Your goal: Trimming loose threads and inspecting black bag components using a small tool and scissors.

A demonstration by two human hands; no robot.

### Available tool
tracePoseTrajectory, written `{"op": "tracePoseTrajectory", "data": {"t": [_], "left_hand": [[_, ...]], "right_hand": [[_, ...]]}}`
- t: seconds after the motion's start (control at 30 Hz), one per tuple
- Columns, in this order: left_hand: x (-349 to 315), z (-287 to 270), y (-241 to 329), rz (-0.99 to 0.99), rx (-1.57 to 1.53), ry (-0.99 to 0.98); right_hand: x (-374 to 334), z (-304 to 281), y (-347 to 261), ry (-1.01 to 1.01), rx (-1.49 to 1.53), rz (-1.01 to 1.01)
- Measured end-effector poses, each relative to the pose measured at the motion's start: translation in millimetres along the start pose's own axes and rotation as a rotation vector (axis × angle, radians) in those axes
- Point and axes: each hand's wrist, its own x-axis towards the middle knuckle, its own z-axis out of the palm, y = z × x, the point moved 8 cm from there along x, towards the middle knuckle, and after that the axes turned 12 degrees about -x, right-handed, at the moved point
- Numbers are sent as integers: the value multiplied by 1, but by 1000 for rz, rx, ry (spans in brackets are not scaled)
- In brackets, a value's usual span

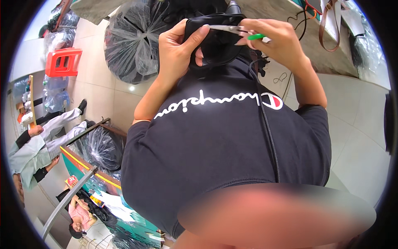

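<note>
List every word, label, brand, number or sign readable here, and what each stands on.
Black T-shirt: large white lettering with a red-and-white emblem, upside down; legible, not copied here.
Red-and-yellow packet: print too small to read.
White papers: any writing too small to read.
Green-handled scissors, black pouch: no text visible.

At 1 o'clock the right hand (275, 38) hides most of the grip on the scissors (226, 28), and around 12 the left hand (178, 52) blocks part of the black case (219, 47). Blurry patch (277, 216) near 5. Person (31, 153) at 9 gets chopped by the dark rim.
</note>
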Motion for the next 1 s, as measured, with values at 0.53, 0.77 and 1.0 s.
{"op": "tracePoseTrajectory", "data": {"t": [0.53,0.77,1.0], "left_hand": [[10,6,-4,-51,-153,-27],[8,4,-6,-78,-159,2],[11,5,-11,-144,-199,-12]], "right_hand": [[-7,12,33,-117,-110,122],[-8,3,27,-57,-165,87],[-10,4,34,-75,-201,101]]}}
